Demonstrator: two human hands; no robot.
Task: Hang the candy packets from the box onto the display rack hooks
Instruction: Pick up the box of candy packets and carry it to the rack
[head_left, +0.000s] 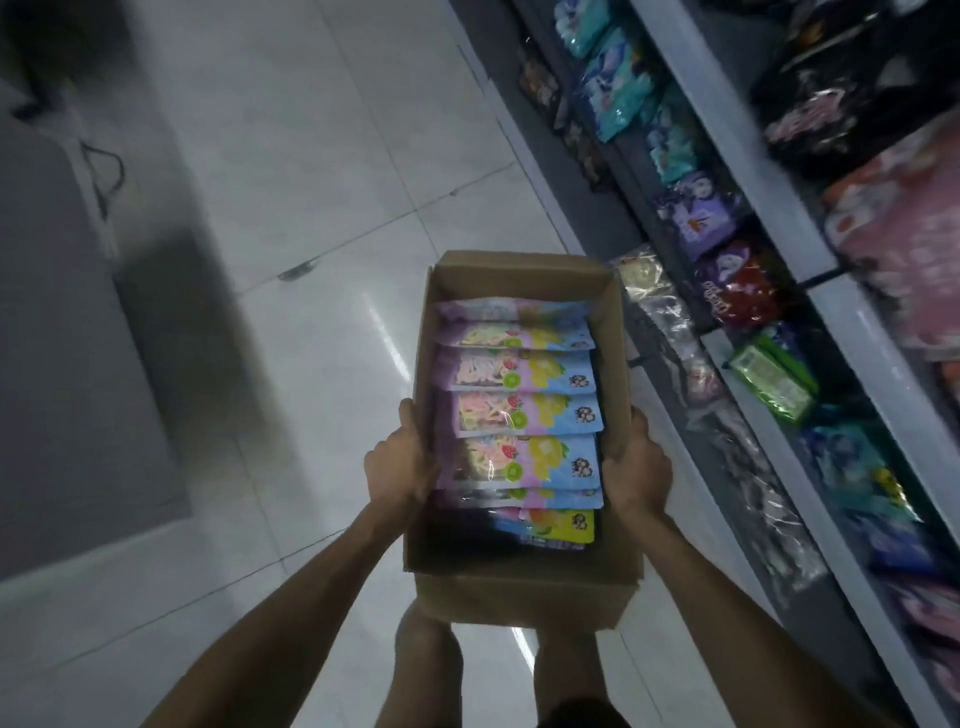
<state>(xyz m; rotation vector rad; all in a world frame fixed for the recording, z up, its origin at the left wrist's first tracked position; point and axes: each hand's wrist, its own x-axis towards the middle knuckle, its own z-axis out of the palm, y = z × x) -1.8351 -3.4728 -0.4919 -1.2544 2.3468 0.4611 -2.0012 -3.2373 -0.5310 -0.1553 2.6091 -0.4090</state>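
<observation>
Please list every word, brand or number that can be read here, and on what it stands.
None can be read with certainty.
Candy packets in the box: coloured lettering, too blurred.
Dark red packet on the display rack: white script word, too blurred.
Other rack packets: nothing legible.

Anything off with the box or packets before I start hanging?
Nothing spilled or torn. The candy packets overlap tidily in the cardboard box; only the nearest packet differs, yellow and blue, lying lower than the rest.
</observation>
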